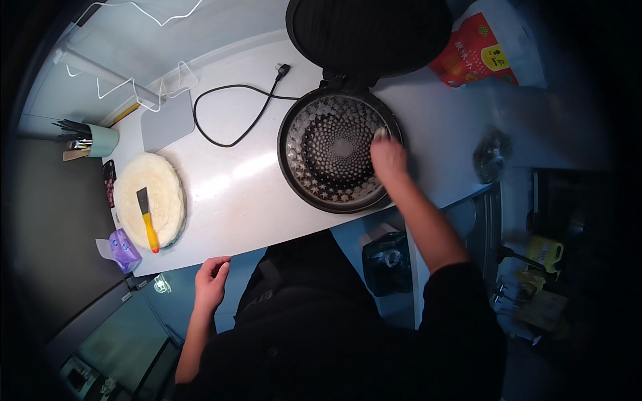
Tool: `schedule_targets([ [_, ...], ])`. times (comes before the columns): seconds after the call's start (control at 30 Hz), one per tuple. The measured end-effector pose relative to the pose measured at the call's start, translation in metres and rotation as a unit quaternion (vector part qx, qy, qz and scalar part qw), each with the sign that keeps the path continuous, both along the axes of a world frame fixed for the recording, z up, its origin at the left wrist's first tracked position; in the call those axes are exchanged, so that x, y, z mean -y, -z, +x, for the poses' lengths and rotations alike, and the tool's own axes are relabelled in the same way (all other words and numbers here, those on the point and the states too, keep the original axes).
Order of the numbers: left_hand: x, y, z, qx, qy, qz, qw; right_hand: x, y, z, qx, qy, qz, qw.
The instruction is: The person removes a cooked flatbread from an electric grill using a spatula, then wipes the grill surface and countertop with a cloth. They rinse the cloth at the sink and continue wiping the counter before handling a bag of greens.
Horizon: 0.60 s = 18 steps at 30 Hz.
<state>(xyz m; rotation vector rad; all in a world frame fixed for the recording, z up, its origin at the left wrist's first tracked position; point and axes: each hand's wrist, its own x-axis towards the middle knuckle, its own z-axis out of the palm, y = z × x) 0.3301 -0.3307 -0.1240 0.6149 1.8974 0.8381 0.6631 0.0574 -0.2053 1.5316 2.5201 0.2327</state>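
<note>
An electric baking pan (343,147) sits on the white counter with its round black lid (368,35) tipped back. Star and dot patterns cover its dark inner plate. My right hand (389,158), a little blurred, is over the right part of the plate, its fingers closed on a small pale wad (380,133); whether that is tissue or cloth I cannot tell. Just off the counter's front edge hangs my left hand (210,283), empty, fingers loosely bent and thumb apart. Nearest to it, a yellow-handled scraper (148,224) rests on a stack of pale flatbreads (168,188).
The pan's black power cord (225,145) lies unplugged on the counter (235,200). Around it are a grey mat (168,123), a green utensil cup (104,140), a purple tissue pack (123,250), a red and white bag (476,55) and a plastic bag (491,154).
</note>
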Motion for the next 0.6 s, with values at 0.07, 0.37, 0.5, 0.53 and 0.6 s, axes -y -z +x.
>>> schedule_targets([
  [0.07, -0.002, 0.004, 0.001, 0.008, -0.003, 0.005, 1.0, 0.024, -0.002, 0.004, 0.024, -0.005, -0.002, 1.0],
  [0.37, -0.01, -0.001, -0.003, -0.02, 0.042, 0.031, 0.998, -0.058, -0.008, -0.021, -0.033, -0.072, -0.004, 0.997],
  [0.5, -0.006, 0.003, -0.006, 0.017, 0.006, 0.006, 1.0, 0.025, -0.014, 0.003, 0.064, 0.089, -0.202, 0.973],
  [0.53, -0.006, 0.005, -0.006, 0.016, 0.007, 0.005, 1.0, 0.051, -0.012, -0.002, 0.089, 0.1, -0.21, 0.968],
  [0.6, -0.005, 0.008, -0.006, 0.015, 0.009, 0.012, 1.0, 0.089, -0.017, -0.006, 0.056, 0.007, -0.251, 0.966],
])
